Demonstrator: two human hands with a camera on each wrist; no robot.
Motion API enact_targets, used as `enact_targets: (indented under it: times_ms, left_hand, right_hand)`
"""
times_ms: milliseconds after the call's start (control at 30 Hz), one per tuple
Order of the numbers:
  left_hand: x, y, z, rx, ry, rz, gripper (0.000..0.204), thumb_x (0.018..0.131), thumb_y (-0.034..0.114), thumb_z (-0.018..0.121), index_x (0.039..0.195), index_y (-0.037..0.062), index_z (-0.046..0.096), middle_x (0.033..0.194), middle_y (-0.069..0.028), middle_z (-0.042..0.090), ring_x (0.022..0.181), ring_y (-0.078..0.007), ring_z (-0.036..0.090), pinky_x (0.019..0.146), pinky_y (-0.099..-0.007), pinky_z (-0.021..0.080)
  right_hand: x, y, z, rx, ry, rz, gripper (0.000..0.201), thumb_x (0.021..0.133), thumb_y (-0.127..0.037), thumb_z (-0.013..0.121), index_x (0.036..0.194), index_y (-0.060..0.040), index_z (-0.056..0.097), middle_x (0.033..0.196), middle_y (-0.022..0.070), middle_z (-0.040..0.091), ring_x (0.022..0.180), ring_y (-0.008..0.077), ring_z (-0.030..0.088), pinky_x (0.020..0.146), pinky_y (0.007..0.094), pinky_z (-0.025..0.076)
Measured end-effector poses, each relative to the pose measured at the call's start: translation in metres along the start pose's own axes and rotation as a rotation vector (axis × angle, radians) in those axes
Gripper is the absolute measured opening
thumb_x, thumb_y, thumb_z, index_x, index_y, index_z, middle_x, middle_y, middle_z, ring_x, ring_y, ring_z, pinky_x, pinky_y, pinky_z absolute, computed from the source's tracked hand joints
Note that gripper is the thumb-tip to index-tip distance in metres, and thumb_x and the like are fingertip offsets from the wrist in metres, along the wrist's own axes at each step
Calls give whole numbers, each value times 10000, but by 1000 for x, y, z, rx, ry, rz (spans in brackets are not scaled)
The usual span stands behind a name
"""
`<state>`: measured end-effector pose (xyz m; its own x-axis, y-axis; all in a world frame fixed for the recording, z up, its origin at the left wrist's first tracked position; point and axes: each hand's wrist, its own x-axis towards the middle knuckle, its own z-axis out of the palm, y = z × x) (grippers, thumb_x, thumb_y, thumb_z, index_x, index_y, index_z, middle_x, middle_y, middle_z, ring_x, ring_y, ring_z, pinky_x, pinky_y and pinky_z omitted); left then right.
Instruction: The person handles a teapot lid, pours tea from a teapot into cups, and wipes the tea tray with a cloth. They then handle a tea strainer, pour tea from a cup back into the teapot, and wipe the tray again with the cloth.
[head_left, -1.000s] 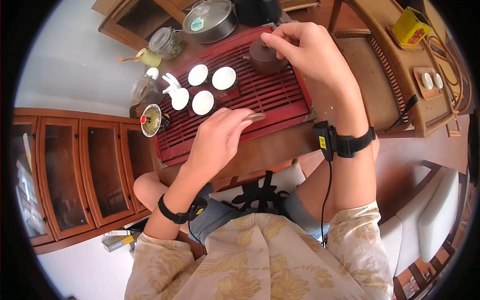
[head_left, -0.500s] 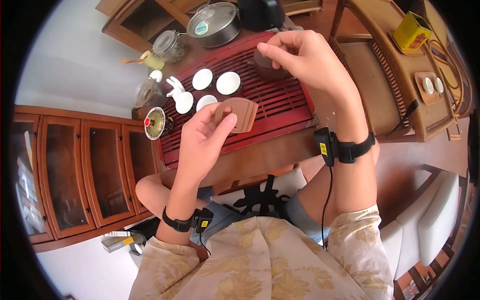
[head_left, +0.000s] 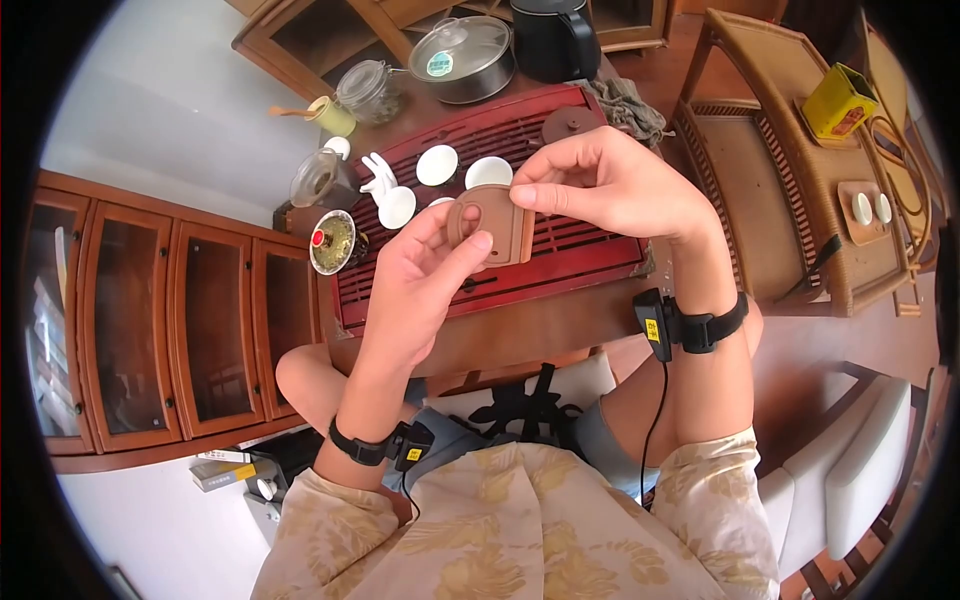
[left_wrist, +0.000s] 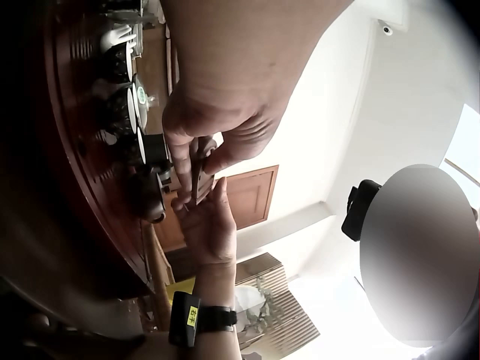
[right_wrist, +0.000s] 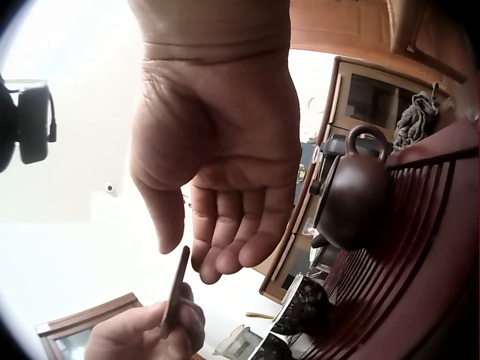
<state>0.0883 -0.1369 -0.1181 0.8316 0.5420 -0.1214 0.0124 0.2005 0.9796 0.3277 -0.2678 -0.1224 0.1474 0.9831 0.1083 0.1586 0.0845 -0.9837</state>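
Observation:
My left hand pinches a flat brown coaster with a rounded end and a cut-out, held up over the front of the red slatted tea tray. At the coaster's right edge is my right hand, its thumb and forefinger either side of that edge. In the right wrist view a gap shows between that thumb and the loosely bent fingers. Behind the right hand a dark brown teapot sits on the tray. White-lined cups stand behind the coaster, partly hidden.
A white rabbit-shaped figure and a patterned bowl with a red knob are at the left. Along the back stand a glass jar, a lidded pan and a black kettle. A rattan shelf is at the right.
My left hand has turned the coaster from edge-on to face-up and raised it. My right hand has left the teapot lid and come down and left to the coaster's edge.

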Motion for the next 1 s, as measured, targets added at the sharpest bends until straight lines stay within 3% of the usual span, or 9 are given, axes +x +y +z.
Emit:
enact_targets:
  times_ms: [233, 433, 733, 833, 1000]
  left_hand:
    - [0, 0, 0, 9, -1, 18, 389, 1075, 61, 777, 1441, -18, 669, 1342, -11, 685, 1235, -112, 658, 1068, -320, 564]
    - [-1, 8, 14, 314, -61, 177, 478, 1082, 16, 732, 1537, 3, 586, 1324, -59, 713, 1196, -106, 670, 1015, -296, 571]
    - [4, 5, 10, 513, -32, 279, 625, 1013, 27, 779, 1580, 62, 519, 1094, -58, 796, 800, -67, 613, 714, -238, 496]
    - [3, 13, 13, 621, -20, 274, 609, 1001, 37, 791, 1558, 66, 544, 1038, -29, 798, 783, -64, 602, 698, -240, 486]
    - [4, 40, -8, 805, -30, 414, 524, 1001, 55, 810, 1490, 58, 625, 985, 7, 769, 749, -53, 558, 669, -242, 466]
  right_hand:
    - [1, 2, -1, 31, 29, -30, 300, 1083, -255, 813, 1215, 14, 833, 1082, 46, 829, 1020, 117, 738, 952, 314, 601]
    - [1, 4, 2, 119, 1, -66, 299, 1057, -220, 844, 1251, 5, 818, 1085, 40, 827, 1008, 111, 735, 942, 308, 599]
    - [0, -1, 5, 38, -81, -44, 296, 1007, -152, 882, 1265, -21, 823, 1058, 12, 819, 968, 98, 725, 918, 295, 592]
    - [3, 2, 13, 82, -88, -65, 304, 995, -140, 890, 1265, -19, 822, 1054, 15, 820, 974, 95, 723, 910, 298, 591]
    - [3, -2, 17, 12, 0, -112, 269, 992, -110, 887, 1222, 14, 822, 1022, 21, 804, 963, 98, 713, 887, 292, 586]
